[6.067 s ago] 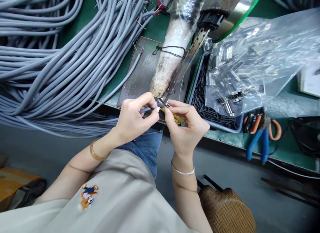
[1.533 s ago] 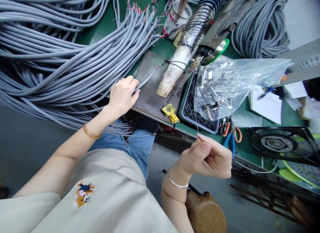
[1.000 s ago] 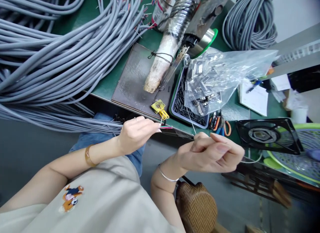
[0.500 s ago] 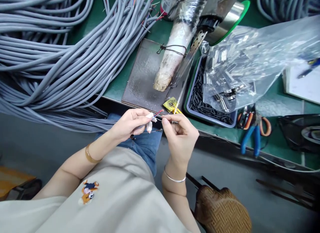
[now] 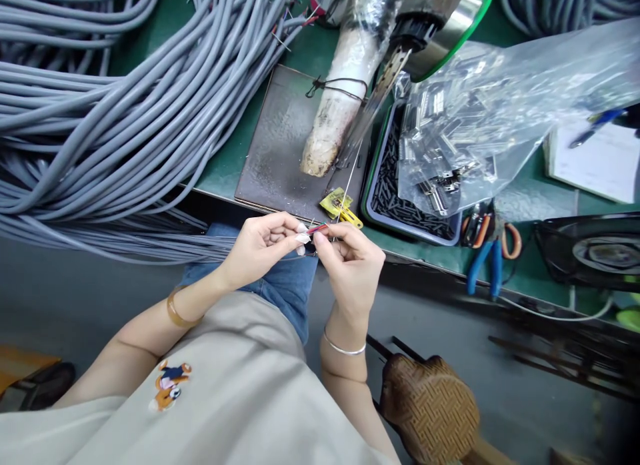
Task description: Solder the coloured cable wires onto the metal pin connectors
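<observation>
By the front edge of the desk (image 5: 225, 172), the right hand (image 5: 353, 258) has joined the left hand (image 5: 263, 245) — both now pinching, so steadying, the coloured wires (image 5: 316, 229).

A brown, rounded seat (image 5: 435, 412) with a basket-weave pattern stands above the plain grey floor (image 5: 115, 312) near the green-topped workbench (image 5: 303, 57).

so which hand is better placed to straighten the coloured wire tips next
Probably the right hand: its thumb and forefinger are at the tips of the coloured wires, while the left hand seems to grip them farther back.
</observation>
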Action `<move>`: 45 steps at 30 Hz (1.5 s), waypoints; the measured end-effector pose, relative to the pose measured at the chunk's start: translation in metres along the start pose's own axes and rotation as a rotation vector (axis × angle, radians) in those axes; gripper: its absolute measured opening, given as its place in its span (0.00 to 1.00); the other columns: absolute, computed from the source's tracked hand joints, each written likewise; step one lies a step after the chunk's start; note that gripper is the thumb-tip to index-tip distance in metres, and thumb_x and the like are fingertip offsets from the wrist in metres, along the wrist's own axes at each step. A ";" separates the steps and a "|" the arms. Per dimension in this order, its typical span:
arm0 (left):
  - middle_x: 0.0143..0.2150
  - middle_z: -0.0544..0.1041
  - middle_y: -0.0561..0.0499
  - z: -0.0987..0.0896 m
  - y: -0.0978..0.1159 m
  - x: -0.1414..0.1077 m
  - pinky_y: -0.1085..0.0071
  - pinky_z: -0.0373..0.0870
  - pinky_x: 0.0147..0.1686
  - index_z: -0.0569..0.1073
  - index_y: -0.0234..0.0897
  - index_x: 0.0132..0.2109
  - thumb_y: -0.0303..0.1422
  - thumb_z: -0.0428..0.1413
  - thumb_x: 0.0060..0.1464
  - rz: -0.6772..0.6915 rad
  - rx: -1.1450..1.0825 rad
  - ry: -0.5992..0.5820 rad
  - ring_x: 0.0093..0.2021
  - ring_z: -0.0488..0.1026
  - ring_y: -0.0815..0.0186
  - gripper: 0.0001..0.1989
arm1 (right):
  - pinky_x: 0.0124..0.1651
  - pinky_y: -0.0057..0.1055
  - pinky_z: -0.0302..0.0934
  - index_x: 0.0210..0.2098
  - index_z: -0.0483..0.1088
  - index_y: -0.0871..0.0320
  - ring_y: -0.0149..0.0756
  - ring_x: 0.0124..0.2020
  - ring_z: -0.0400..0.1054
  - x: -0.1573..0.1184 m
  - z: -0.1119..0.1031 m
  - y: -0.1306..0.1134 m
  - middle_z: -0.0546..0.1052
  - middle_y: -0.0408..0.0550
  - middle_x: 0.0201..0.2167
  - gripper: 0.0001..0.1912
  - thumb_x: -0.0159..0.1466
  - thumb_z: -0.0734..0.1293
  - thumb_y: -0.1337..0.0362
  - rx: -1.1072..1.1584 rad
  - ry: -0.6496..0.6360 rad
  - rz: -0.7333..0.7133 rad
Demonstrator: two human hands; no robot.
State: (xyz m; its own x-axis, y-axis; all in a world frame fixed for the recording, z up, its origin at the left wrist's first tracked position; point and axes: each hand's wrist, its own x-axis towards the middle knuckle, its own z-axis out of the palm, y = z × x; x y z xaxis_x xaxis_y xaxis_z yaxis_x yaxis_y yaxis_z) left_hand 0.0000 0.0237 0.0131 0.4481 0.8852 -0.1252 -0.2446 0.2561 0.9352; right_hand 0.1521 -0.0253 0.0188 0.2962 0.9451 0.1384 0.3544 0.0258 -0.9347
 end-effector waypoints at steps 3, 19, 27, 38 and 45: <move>0.26 0.77 0.53 0.000 -0.001 -0.001 0.80 0.69 0.24 0.76 0.32 0.36 0.39 0.68 0.53 0.008 0.006 -0.026 0.22 0.71 0.75 0.15 | 0.23 0.26 0.48 0.31 0.77 0.57 0.23 0.20 0.53 0.000 -0.001 0.002 0.74 0.41 0.27 0.05 0.64 0.70 0.64 -0.023 -0.001 -0.039; 0.32 0.81 0.51 0.001 -0.011 -0.005 0.77 0.68 0.31 0.79 0.33 0.38 0.32 0.60 0.62 0.363 0.527 0.051 0.28 0.72 0.72 0.07 | 0.25 0.25 0.54 0.30 0.74 0.57 0.23 0.20 0.59 -0.003 0.000 -0.007 0.75 0.39 0.24 0.05 0.62 0.68 0.70 -0.227 0.080 -0.178; 0.29 0.78 0.53 0.007 -0.011 -0.008 0.79 0.70 0.29 0.76 0.34 0.38 0.34 0.66 0.56 0.162 0.216 0.083 0.27 0.73 0.74 0.09 | 0.21 0.25 0.41 0.28 0.74 0.58 0.21 0.17 0.47 -0.002 0.004 -0.004 0.69 0.36 0.19 0.05 0.58 0.70 0.63 0.055 0.063 0.129; 0.23 0.75 0.57 0.010 -0.002 -0.003 0.82 0.58 0.15 0.69 0.34 0.38 0.45 0.69 0.51 -0.083 -0.124 0.014 0.16 0.62 0.79 0.22 | 0.21 0.23 0.47 0.28 0.75 0.56 0.22 0.19 0.53 0.002 0.009 0.000 0.68 0.36 0.20 0.04 0.56 0.72 0.63 0.237 0.054 0.201; 0.24 0.76 0.57 0.008 -0.006 -0.002 0.81 0.55 0.13 0.66 0.36 0.38 0.45 0.69 0.52 -0.084 -0.190 0.001 0.14 0.63 0.79 0.23 | 0.23 0.23 0.54 0.30 0.75 0.56 0.24 0.21 0.61 0.003 0.012 0.005 0.75 0.39 0.24 0.06 0.59 0.71 0.60 0.225 0.032 0.178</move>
State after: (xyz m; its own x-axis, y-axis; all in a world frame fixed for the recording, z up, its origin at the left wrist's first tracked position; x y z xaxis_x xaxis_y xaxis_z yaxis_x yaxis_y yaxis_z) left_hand 0.0072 0.0173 0.0102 0.4730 0.8579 -0.2007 -0.3640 0.3977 0.8422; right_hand 0.1438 -0.0183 0.0108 0.3656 0.9304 -0.0273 0.0899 -0.0645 -0.9939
